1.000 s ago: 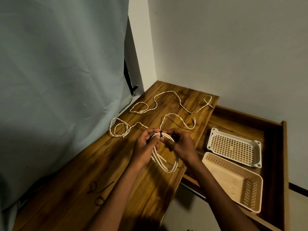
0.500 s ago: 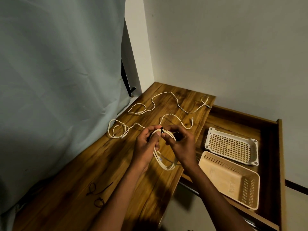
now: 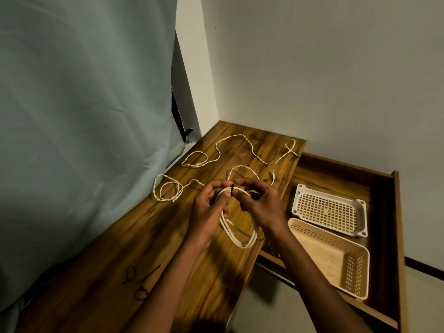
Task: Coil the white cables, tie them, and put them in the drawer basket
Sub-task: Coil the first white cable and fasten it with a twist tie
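Above the wooden tabletop (image 3: 134, 239) I hold a coiled white cable (image 3: 242, 236). My left hand (image 3: 209, 210) and my right hand (image 3: 259, 203) pinch the top of the coil together, where a small black tie (image 3: 232, 188) sits around the strands. The loop hangs down between my wrists. Two more white cables lie loose on the table: one (image 3: 168, 191) partly looped at the left, one (image 3: 245, 145) snaking across the far end. In the open drawer (image 3: 389, 212) at the right sit a white basket (image 3: 329, 210) and a beige basket (image 3: 334, 258).
Dark ties (image 3: 137, 277) lie on the near part of the table. A pale curtain (image 3: 84, 116) hangs along the left edge of the table. White walls close the far corner. The drawer juts out to the right of the table's edge.
The view has shifted slightly. My hands stay at the top of the coil, the fingers working the black tie a little; the coil hangs much as before.
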